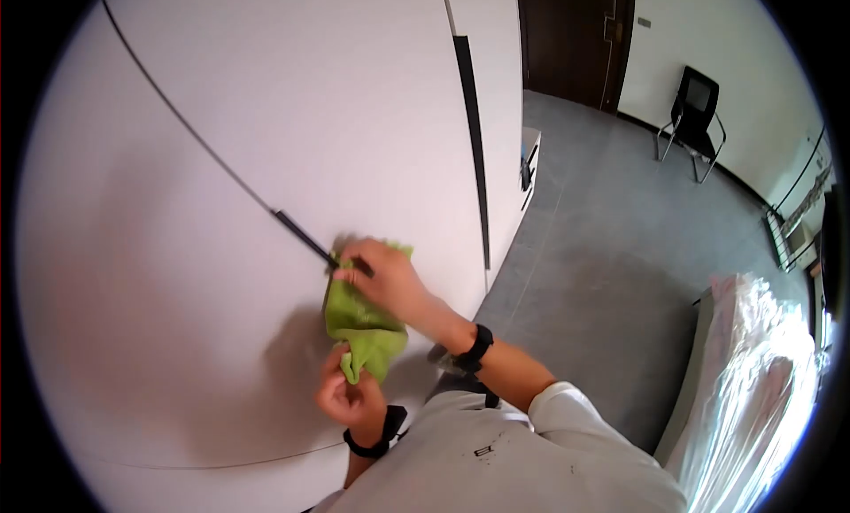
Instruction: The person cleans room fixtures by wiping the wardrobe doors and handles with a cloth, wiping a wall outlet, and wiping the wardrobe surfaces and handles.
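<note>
A green cloth (357, 315) hangs between my two hands against a white cabinet front (221, 336). My right hand (387, 278) grips its upper part, fingers pressed at the lower end of a black strip handle (301, 234). Lower down, my left hand (348, 396) pinches the bottom corner of the cloth. Both wrists wear black bands. How much of the handle lies under the cloth is hidden by my right hand.
A longer black handle (474, 146) runs down the cabinet door to the right. Beyond lie a grey floor (602, 221), a black chair (696, 110) by the wall, and a dark door (571, 39). Plastic-wrapped furniture (748, 398) stands at right.
</note>
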{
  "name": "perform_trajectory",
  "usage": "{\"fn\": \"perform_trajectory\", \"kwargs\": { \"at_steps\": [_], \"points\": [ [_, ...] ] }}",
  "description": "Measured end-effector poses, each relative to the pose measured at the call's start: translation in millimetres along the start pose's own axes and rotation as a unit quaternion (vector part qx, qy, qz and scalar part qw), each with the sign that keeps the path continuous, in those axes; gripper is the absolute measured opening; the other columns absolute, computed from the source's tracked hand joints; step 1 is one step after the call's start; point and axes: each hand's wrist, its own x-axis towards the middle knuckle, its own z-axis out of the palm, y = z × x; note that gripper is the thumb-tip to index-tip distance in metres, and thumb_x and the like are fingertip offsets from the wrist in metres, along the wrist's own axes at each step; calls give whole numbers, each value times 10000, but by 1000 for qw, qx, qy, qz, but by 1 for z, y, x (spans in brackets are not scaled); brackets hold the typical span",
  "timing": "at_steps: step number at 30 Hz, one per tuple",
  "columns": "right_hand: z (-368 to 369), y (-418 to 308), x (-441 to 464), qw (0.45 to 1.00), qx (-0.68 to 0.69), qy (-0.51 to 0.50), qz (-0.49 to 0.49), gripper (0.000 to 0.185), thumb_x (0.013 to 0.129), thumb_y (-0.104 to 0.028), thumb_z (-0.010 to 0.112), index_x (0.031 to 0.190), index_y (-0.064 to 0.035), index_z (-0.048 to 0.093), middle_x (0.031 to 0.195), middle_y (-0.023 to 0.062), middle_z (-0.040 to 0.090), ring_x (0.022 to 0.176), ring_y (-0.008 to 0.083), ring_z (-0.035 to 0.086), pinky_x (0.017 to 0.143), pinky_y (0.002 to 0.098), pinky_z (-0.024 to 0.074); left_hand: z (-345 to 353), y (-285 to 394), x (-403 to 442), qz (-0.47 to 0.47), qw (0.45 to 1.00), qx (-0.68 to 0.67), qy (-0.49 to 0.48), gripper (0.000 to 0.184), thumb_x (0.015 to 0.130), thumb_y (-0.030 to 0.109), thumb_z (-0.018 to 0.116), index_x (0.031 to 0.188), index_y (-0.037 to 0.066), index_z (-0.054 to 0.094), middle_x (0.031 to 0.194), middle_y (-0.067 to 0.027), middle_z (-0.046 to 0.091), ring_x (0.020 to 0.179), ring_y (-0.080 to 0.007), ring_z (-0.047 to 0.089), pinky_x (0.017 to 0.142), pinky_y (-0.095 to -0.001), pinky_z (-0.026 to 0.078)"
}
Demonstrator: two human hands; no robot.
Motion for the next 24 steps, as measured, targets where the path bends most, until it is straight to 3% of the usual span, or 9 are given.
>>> {"fn": "perform_trajectory", "kwargs": {
  "at_steps": [2,4,6,10,12,18,20,22,24],
  "points": [
    [-23,29,-14,1000,2,-20,-2,238,777,-147,737,923,-39,583,805,115,591,693,241,578,637,334,468,23,-10,10,1,1000,-4,7,320,853,-60,566,1069,22,344,1139,-268,539,980,-270,580,861,-353,473],
    [-63,60,-10,980,-64,101,158,242,788,-172,741,920,-33,593,818,78,612,694,172,581,635,301,475,56,-29,21,6,999,-28,-36,294,881,-75,512,1096,18,334,1156,-247,528,912,-238,601,797,-357,504],
    [-117,76,4,960,-55,205,182,239,805,-181,735,938,-29,609,845,52,629,693,118,567,643,269,482,89,-25,31,-17,999,-36,-10,260,891,-75,503,1084,12,352,1138,-236,537,846,-230,616,762,-345,517],
    [-211,123,81,947,0,309,92,207,864,-139,670,1009,-7,605,907,66,646,804,114,607,715,247,493,160,-52,53,-13,993,-113,-23,264,884,-79,511,1074,28,362,1091,-217,539,763,-185,586,651,-305,505],
    [-230,120,122,948,15,309,77,198,876,-120,649,1023,2,597,918,67,647,830,116,610,730,245,493,192,-65,58,-103,978,-178,-18,246,838,-111,541,1008,9,409,1062,-193,555,802,-170,574,739,-306,488],
    [-255,125,223,984,30,177,4,175,897,-72,607,1055,-1,582,933,52,642,844,91,599,750,227,488,278,-97,73,-120,948,-281,-91,254,846,-47,576,1046,22,435,921,-102,549,685,-100,463,518,-218,363],
    [-250,129,227,981,87,172,11,166,880,-49,630,1028,-7,569,886,36,632,808,83,587,730,211,480,295,-110,62,-200,898,-304,-248,271,840,-49,578,1055,27,433,855,-74,526,642,-72,441,517,-217,354],
    [-248,128,233,984,82,159,2,158,872,-37,638,1010,-11,565,872,31,628,786,78,584,727,206,478,316,-109,64,-231,885,-299,-273,253,842,-25,576,1042,37,433,796,-43,502,595,-57,411,504,-224,347],
    [-251,137,248,982,116,150,23,139,872,-26,635,991,-11,566,867,29,628,769,74,585,718,204,477,323,-119,72,-331,798,-337,-375,229,849,17,566,1033,39,432,756,-17,492,586,-57,398,499,-239,357]
  ]
}}
